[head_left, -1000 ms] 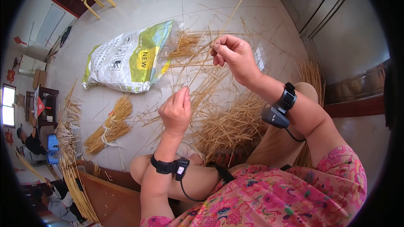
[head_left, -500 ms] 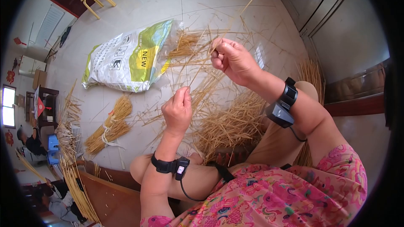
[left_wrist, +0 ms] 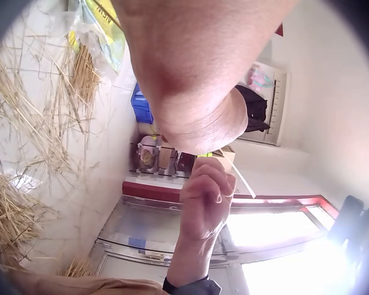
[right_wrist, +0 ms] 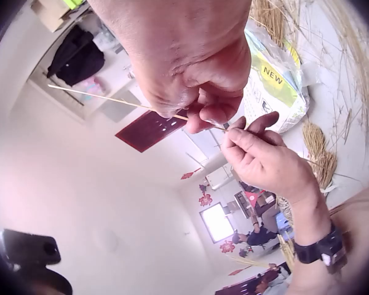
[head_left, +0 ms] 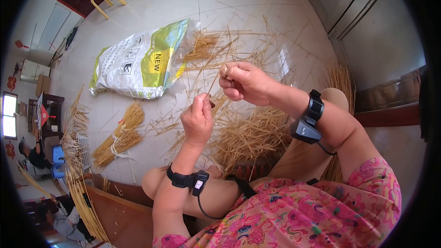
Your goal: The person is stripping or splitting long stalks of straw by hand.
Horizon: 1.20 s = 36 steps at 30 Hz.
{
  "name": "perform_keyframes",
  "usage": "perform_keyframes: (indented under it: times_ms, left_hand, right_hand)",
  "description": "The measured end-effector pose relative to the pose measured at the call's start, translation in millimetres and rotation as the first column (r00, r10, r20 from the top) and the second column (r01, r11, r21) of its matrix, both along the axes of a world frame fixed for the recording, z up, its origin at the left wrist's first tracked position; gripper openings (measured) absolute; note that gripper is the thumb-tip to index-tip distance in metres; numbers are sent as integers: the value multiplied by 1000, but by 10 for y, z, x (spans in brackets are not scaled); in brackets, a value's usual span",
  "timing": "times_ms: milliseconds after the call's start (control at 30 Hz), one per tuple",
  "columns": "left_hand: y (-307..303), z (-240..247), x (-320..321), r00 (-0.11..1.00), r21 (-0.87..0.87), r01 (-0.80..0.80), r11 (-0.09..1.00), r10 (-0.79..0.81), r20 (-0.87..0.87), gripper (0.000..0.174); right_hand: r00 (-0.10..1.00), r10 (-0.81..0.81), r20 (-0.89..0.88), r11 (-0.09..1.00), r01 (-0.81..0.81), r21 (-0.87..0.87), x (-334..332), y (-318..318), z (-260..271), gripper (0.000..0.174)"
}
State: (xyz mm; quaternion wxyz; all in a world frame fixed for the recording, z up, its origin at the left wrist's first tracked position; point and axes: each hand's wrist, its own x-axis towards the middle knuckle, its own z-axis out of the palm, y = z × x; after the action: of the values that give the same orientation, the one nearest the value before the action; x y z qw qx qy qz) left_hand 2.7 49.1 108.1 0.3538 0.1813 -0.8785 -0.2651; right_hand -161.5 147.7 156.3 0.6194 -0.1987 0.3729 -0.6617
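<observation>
A thin straw stalk (right_wrist: 120,101) passes through the fingers of the right hand (right_wrist: 194,67) and reaches the fingertips of the left hand (right_wrist: 273,165) in the right wrist view. Seen from the head, the left hand (head_left: 198,118) pinches the stalk between thumb and index finger, close below the right hand (head_left: 245,82), whose fingers are curled round it. The left wrist view shows the stalk's pale end (left_wrist: 245,179) sticking out beside the right hand (left_wrist: 204,200); the left hand (left_wrist: 197,80) fills the top there.
Loose straw (head_left: 250,133) lies heaped before the knees. A white and green bag (head_left: 138,59) holding straw is beyond, with a tied straw bundle (head_left: 120,135) nearer left. A wooden board (head_left: 121,216) stands at lower left; more straw (head_left: 340,82) leans by the right wall.
The right hand has moved down and slightly left, closer to the left hand. The left hand has shifted slightly right, and the stalk's long upper end no longer shows clearly from the head.
</observation>
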Motion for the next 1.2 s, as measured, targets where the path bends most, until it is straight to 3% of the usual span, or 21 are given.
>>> perform_keyframes:
  times_ms: [67,100,133,167,200,300,333,367,433,600,733,900,1100,1200]
  left_hand:
    - [-8,9,6,1000,-8,8,1000,-8,10,8]
    - [-13,16,5,1000,-12,13,1000,-12,13,8]
    - [-17,27,0,1000,-1,16,1000,-16,20,7]
    - [-18,33,4,999,10,21,1000,-21,27,8]
    - [-19,34,7,999,21,26,999,-27,35,11]
    - [-30,23,22,999,82,20,996,-24,45,6]
    - [-24,31,35,997,97,26,995,-32,66,7]
    - [-15,51,38,995,112,32,993,-41,86,10]
    - [-5,70,41,991,148,48,988,-65,114,14]
    - [31,49,13,997,221,58,974,-68,41,12]
    - [13,66,-3,998,139,27,990,-35,52,9]
    - [-7,79,13,993,105,9,994,-21,114,9]
    - [20,111,15,988,218,63,974,-92,122,13]
    - [33,124,4,990,229,73,971,-99,101,6]
  right_hand:
    - [976,46,-215,998,-36,47,54,12,-59,21]
    - [869,280,-409,959,-238,152,36,21,-44,23]
    - [673,492,-552,870,-397,292,1,37,3,25]
    - [410,659,-630,741,-497,452,-13,52,56,28]
    - [195,778,-597,599,-516,613,-5,56,137,28]
    - [448,393,-803,919,-202,338,-24,43,-84,23]
    - [574,169,-801,985,-67,159,-46,21,-100,23]
    - [714,19,-700,1000,-7,20,-90,-2,-92,21]
    - [867,-219,-447,975,177,-135,-111,-35,29,16]
    - [838,-240,-490,969,180,-168,-115,-33,14,16]
    - [844,-208,-495,977,162,-136,-58,-1,42,17]
    - [829,-293,-477,956,244,-163,-50,-21,34,17]
    - [857,-304,-417,952,259,-162,-25,-24,30,16]
    - [840,-341,-423,939,283,-196,-6,-34,-7,16]
